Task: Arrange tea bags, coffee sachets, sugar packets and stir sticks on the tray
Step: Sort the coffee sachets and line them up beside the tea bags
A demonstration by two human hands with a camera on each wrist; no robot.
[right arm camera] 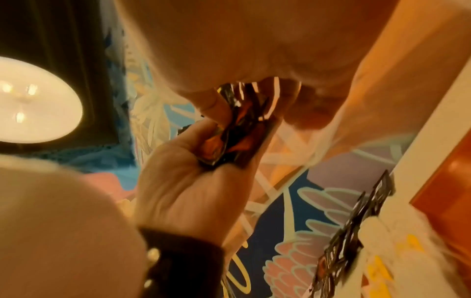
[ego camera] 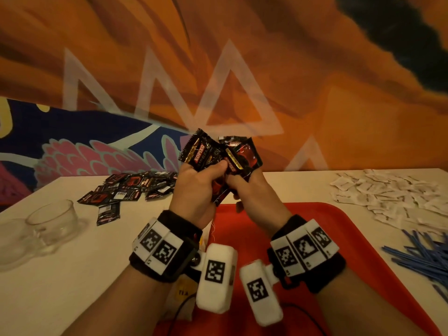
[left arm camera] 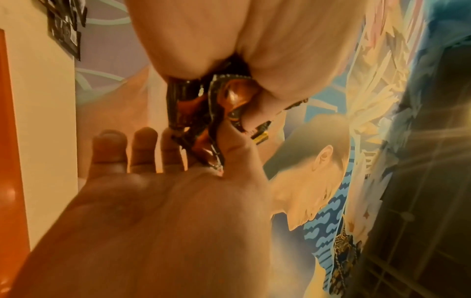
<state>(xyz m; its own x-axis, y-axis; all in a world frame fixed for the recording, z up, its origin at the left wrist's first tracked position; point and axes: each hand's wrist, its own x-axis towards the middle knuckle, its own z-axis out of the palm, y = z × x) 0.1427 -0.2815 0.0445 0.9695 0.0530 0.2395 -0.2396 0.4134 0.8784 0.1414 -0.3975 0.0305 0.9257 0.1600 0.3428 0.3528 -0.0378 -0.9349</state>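
Both hands, left hand (ego camera: 194, 187) and right hand (ego camera: 252, 190), have fingers curled tight around a bunch of coffee sachets (ego camera: 218, 156) above the red tray (ego camera: 322, 219)

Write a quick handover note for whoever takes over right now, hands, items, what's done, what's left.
Left hand and right hand both grip a bunch of coffee sachets above the red tray.
More sachets in the loose pile far left; white packets far right; blue stir sticks right of the tray.
Done: nothing seen arranged on the tray.
Left: place sachets, packets, sticks; tea bags not identifiable.
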